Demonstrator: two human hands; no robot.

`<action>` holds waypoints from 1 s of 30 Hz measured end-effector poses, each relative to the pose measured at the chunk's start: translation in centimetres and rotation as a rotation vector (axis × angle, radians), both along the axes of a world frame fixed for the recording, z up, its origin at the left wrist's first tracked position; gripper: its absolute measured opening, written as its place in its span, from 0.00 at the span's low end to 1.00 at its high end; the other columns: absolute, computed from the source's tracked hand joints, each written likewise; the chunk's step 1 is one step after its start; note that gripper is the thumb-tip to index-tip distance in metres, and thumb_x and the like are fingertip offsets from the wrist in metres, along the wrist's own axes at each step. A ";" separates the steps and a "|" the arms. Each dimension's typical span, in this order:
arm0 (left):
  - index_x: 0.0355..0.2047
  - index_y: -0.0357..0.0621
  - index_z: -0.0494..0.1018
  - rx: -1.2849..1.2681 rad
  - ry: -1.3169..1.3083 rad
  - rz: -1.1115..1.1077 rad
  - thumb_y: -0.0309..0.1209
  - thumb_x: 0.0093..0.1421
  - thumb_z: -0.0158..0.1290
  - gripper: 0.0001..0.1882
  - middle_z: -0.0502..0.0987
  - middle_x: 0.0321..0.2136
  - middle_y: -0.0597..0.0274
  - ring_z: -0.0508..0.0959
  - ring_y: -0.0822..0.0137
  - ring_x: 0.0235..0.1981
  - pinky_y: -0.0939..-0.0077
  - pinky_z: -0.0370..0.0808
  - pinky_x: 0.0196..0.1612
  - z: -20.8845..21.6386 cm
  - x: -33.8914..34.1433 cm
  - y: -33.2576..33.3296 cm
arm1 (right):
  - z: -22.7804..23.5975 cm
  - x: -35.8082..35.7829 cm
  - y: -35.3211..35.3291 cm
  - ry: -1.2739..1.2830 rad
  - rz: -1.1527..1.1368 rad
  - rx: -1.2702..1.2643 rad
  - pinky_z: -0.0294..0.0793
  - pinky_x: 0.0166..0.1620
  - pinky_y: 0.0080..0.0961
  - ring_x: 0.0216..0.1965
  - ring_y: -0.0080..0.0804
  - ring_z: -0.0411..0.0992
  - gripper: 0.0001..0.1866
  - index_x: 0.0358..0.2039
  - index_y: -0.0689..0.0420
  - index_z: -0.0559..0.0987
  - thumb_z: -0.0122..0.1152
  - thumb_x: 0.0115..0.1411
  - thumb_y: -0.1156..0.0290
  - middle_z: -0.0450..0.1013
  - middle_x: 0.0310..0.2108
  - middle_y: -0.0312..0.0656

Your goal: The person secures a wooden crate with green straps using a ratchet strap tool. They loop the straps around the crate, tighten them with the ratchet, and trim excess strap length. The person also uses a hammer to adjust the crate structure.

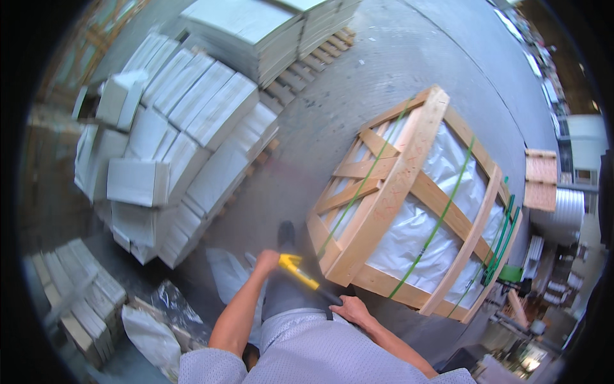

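Note:
In front of my waist I hold a long yellow hand tool [299, 275] with a dark end; motion blur hides its exact kind. My left hand [267, 260] is closed at its yellow branched end. My right hand [352, 310] is closed near the dark end, on the right. Just beyond my right hand stands a wooden crate [409, 185] packed with white plastic-wrapped contents. Green straps [441, 221] run around the crate.
At left, a pallet carries stacked white boxes [211, 105]; another stack of boxes [252, 29] stands behind. Plastic sheeting [150, 336] and long packages [83, 294] lie at lower left. Green-handled tools [502, 243] rest against the crate. Grey floor [384, 57] stretches beyond.

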State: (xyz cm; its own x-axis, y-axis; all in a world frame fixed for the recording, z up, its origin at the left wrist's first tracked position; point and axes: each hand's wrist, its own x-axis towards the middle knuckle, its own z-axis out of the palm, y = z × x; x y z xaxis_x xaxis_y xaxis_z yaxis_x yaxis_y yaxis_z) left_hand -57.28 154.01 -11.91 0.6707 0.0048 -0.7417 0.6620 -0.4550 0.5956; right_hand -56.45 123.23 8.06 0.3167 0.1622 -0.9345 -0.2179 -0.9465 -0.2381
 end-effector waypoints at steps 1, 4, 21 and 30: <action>0.24 0.37 0.75 0.026 0.148 -0.047 0.36 0.55 0.45 0.15 0.72 0.13 0.56 0.69 0.65 0.10 0.66 0.62 0.13 0.5 -0.1 0.3 | 0.2 -0.1 0.3 -0.007 0.041 0.011 0.74 0.46 0.43 0.42 0.52 0.75 0.25 0.41 0.58 0.79 0.60 0.53 0.48 0.77 0.40 0.53; 0.24 0.38 0.74 -0.083 0.379 0.029 0.36 0.56 0.44 0.15 0.71 0.13 0.55 0.66 0.64 0.08 0.66 0.60 0.10 2.5 0.0 0.9 | 1.1 -0.9 0.6 -0.032 0.049 0.026 0.74 0.46 0.43 0.41 0.53 0.75 0.24 0.39 0.58 0.80 0.59 0.53 0.51 0.77 0.39 0.54; 0.30 0.40 0.79 0.199 0.209 -0.409 0.40 0.57 0.43 0.18 0.81 0.26 0.54 0.80 0.57 0.24 0.63 0.77 0.32 5.5 -3.2 -5.8 | -2.0 -19.3 -14.0 -0.020 -0.542 -0.359 0.76 0.41 0.38 0.36 0.47 0.77 0.24 0.31 0.62 0.82 0.63 0.51 0.50 0.78 0.32 0.52; 0.35 0.40 0.80 0.296 0.144 -0.342 0.37 0.57 0.44 0.18 0.82 0.26 0.56 0.81 0.58 0.23 0.64 0.79 0.28 8.0 -8.5 -14.5 | -14.2 -39.8 -27.2 0.149 -1.543 -0.072 0.63 0.16 0.30 0.11 0.29 0.63 0.18 0.12 0.55 0.70 0.62 0.56 0.65 0.65 0.10 0.37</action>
State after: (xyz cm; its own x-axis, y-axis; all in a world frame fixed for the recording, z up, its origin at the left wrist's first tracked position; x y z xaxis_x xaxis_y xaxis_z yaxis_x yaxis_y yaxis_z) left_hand -65.78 139.54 -3.90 0.5608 0.0266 -0.8276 0.5109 -0.7977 0.3205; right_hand -96.29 96.03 -6.12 0.0355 -0.2674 -0.9629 -0.9749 0.2026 -0.0923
